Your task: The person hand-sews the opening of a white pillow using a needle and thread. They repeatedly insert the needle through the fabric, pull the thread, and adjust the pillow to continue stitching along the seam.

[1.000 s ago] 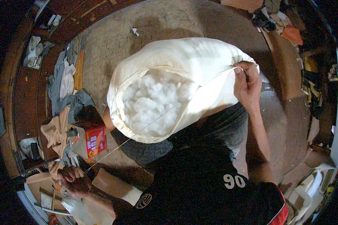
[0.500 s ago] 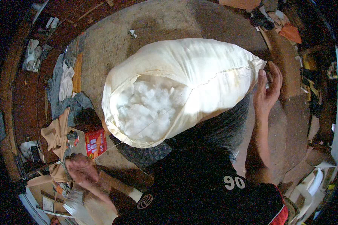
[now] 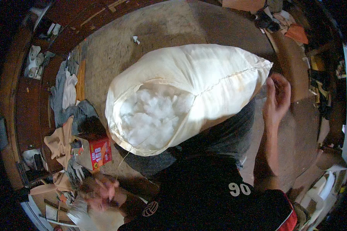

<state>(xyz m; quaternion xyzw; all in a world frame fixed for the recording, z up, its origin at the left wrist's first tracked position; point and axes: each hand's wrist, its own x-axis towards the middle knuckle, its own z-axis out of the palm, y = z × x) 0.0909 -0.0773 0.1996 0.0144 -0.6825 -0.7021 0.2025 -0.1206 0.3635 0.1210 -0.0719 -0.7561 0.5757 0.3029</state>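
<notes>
A plump cream cloth cushion (image 3: 216, 77) lies slantwise over my lap, with a stitched seam running toward its pointed right end. At its lower left a round opening shows white fluffy stuffing (image 3: 154, 111). From the opening's bottom edge a thin thread (image 3: 123, 159) runs down to my left hand (image 3: 100, 191). That hand is smeared by motion, but its fingers appear pinched on the thread; a needle cannot be made out. My right hand (image 3: 277, 98) is beside the cushion's pointed end, fingers loosely curled with a gap to the thumb, gripping nothing.
A red printed box (image 3: 100, 152) stands left of the cushion. Grey and tan cloth scraps (image 3: 59, 144) lie along the left side. A small white scrap (image 3: 136, 39) rests on the worn floor (image 3: 108, 50) beyond. More cloth and clutter (image 3: 297, 34) sits at the far right.
My left hand has moved down and slightly right, with the thread now hanging more steeply. My right hand has come off the cushion's tip and dropped a little, its fingers curling more.
</notes>
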